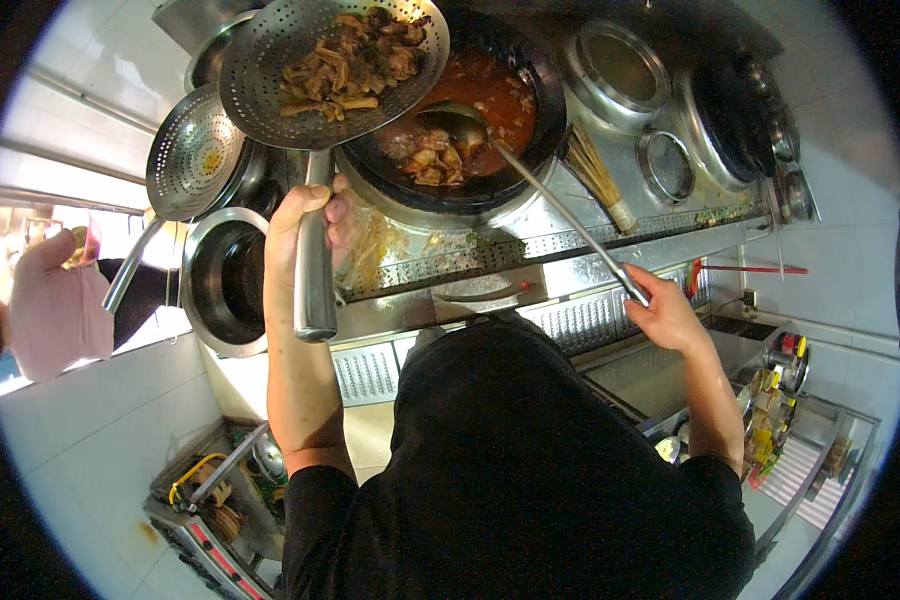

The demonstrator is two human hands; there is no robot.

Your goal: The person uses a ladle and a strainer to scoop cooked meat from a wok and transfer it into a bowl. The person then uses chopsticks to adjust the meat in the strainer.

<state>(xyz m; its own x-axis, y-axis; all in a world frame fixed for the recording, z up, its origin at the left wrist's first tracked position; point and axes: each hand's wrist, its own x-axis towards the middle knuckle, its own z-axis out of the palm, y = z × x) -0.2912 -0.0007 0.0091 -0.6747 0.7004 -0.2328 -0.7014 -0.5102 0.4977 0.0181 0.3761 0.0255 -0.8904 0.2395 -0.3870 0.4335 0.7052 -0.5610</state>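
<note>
My left hand [311, 214] grips the metal handle of a perforated strainer ladle [255, 82], held raised at the upper left of the wok. Browned pieces of food, perhaps meat, [360, 64] lie in its bowl. Closed around the long handle of a metal cooking ladle [454, 118] is my right hand [664, 311]. That ladle's bowl dips into a reddish-brown broth [506, 90] in a black wok [551, 97], beside chunks of food [435, 161]. The strainer overlaps the wok's left part and hides some of it.
A second strainer [187, 161] rests at the left near a deep metal pot [195, 300]. Right of the wok are a bamboo brush [596, 176], a round metal container [574, 60] and a ring-shaped metal piece [645, 169]. Another person [60, 322] is beyond an opening at far left.
</note>
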